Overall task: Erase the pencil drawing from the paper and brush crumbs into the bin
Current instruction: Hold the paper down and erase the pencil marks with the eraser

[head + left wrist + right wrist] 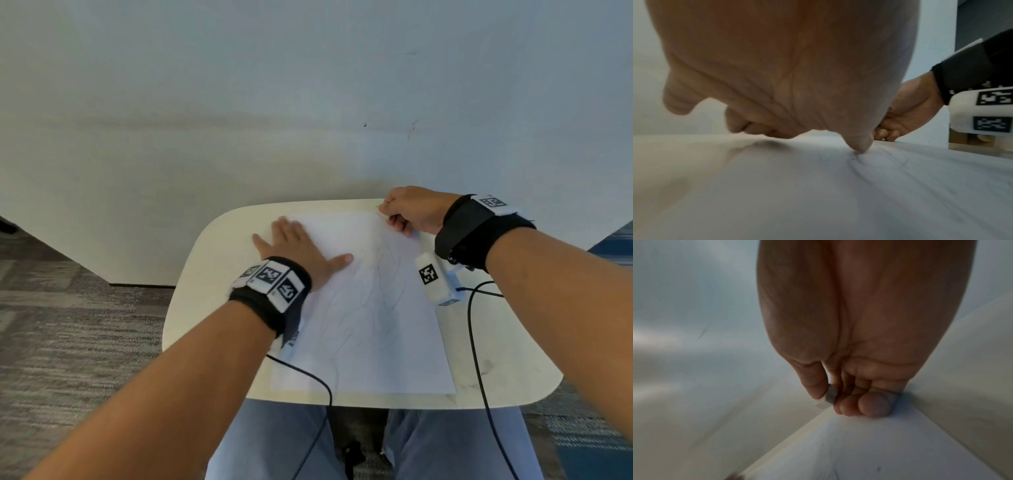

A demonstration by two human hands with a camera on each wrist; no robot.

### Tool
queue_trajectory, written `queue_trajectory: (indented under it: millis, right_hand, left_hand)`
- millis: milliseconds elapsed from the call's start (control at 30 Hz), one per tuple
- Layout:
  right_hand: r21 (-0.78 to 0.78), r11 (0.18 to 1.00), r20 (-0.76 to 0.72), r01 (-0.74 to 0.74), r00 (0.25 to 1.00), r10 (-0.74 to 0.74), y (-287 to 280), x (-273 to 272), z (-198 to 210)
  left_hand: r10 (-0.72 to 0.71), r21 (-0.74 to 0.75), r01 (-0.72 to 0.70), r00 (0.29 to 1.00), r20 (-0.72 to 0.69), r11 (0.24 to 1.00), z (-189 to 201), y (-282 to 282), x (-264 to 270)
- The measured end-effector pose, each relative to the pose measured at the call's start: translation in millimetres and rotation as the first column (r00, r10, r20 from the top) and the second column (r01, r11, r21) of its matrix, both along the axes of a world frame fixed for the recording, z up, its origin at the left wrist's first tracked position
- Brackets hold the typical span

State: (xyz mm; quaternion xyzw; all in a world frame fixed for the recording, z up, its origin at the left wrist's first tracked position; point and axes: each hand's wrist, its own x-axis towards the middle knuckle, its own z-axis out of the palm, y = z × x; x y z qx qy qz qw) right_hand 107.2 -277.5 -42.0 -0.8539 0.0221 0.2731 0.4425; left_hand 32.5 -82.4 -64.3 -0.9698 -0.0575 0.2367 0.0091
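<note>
From the head view, I see the paper (370, 308) lying flat on the small worktop (507, 342). Faint pencil lines (383, 284) run down its middle. My left hand (294, 246) lies flat on the far left part of the paper, fingers straight and spread, pressing it down. My right hand (414, 212) sits at the far right corner of the paper, with its grip pinched on a small pale eraser (381, 210). I think the rubbing has not really reached the lines yet, since they are all there to see. To do it well, I should bring the eraser down onto the lines, rub in short strokes away from my flat hand, and keep that hand close so the paper does not crease or slide. I see no bin here, so I cannot say what is in it.

From the left wrist view, my palm (777, 65) hangs over the paper and my thumb tip (861, 146) touches it by a pencil line.

From the right wrist view, my thumb (813, 386) and fingers (871, 405) pinch the eraser (828, 398) right at the paper's corner (838, 426). A few tiny dark specks lie on the paper; they may be crumbs.
</note>
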Motion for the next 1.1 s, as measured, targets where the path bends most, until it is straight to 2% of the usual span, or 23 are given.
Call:
queue_trajectory:
  millis: [100,167,267,367,467,533,667,800,900,1000,1100]
  right_hand:
    - [0.004,1.0,-0.004,-0.002,1.0,0.002,0,0,1]
    - [0.021,1.0,-0.004,0.001,1.0,0.0,0,0,1]
    - [0.044,0.999,-0.023,0.023,1.0,-0.022,-1,1,1]
    - [0.048,0.998,-0.038,0.041,0.999,-0.039,-2,1,-1]
    - [0.05,0.997,-0.05,0.052,0.998,-0.049,-3,2,-1]
    - [0.041,0.998,-0.054,0.053,0.997,-0.051,-1,1,1]
    - [0.03,0.998,-0.041,0.054,0.998,-0.052,2,-1,3]
    - [0.047,0.997,-0.018,0.065,0.998,-0.064,3,-2,2]
    - [0.039,0.997,-0.02,0.069,0.997,-0.068,2,-2,1]
    - [0.038,0.996,-0.032,0.081,0.996,-0.08,0,0,-1]
    - [0.035,0.996,-0.031,0.087,0.996,-0.086,-1,1,-3]
  left_hand:
    - [-0.3,-0.133,0.302,0.953,0.032,0.944,2,-36,6]
    - [-0.392,-0.163,0.387,0.92,0.004,0.908,0,-56,8]
    - [-0.324,-0.136,0.316,0.945,-0.041,0.939,-6,-55,8]
    - [-0.129,-0.084,0.124,0.99,-0.063,0.989,-6,-21,4]
    - [0.042,0.03,-0.04,0.997,-0.071,0.999,-2,12,3]
    - [0.001,0.048,0.001,0.999,-0.038,0.999,1,12,0]
    - [-0.292,-0.095,0.292,0.956,0.018,0.952,3,-31,0]
    - [-0.401,-0.171,0.4,0.916,0.033,0.9,-1,-66,17]
    - [-0.331,-0.138,0.327,0.944,-0.01,0.935,-3,-58,20]
    - [-0.127,-0.03,0.126,0.99,-0.065,0.992,-1,-28,14]
    - [0.054,0.125,-0.041,0.993,-0.101,0.991,3,1,8]
